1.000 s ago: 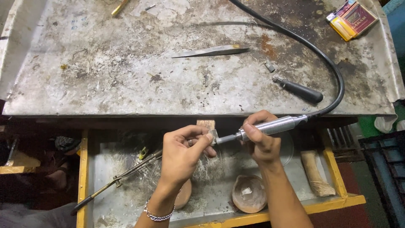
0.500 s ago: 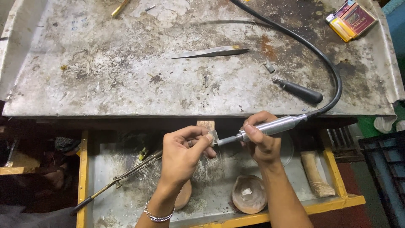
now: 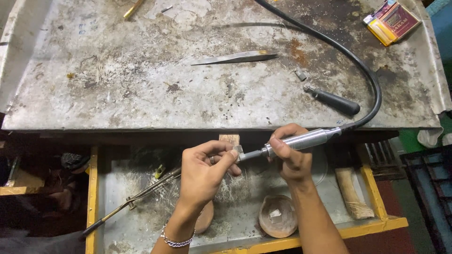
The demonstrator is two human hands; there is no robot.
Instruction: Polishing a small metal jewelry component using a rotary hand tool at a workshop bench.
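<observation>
A small metalworking or jeweller's workshop: a scarred, stained metal-topped bench [image 3: 141,80] fills the upper frame, with tweezers [image 3: 235,58], a black-handled tool [image 3: 332,99], a flexible-shaft rotary handpiece [image 3: 296,141], and a yellow-edged catch tray [image 3: 376,197] below.

The workbench [image 3: 141,84] has a worn, stained metal top. Lying on it: long steel tweezers [image 3: 235,58] near centre, a black-handled tool [image 3: 332,100] to the right, a small card packet [image 3: 391,21] at the far right corner, and a black flexible shaft [image 3: 348,56] curving across. Below the front edge sits a yellow-framed tray [image 3: 367,188] (metal-lined), carrying a brass torch [image 3: 132,202], a shell-like dish [image 3: 278,216] and a wrapped roll [image 3: 353,193].
</observation>
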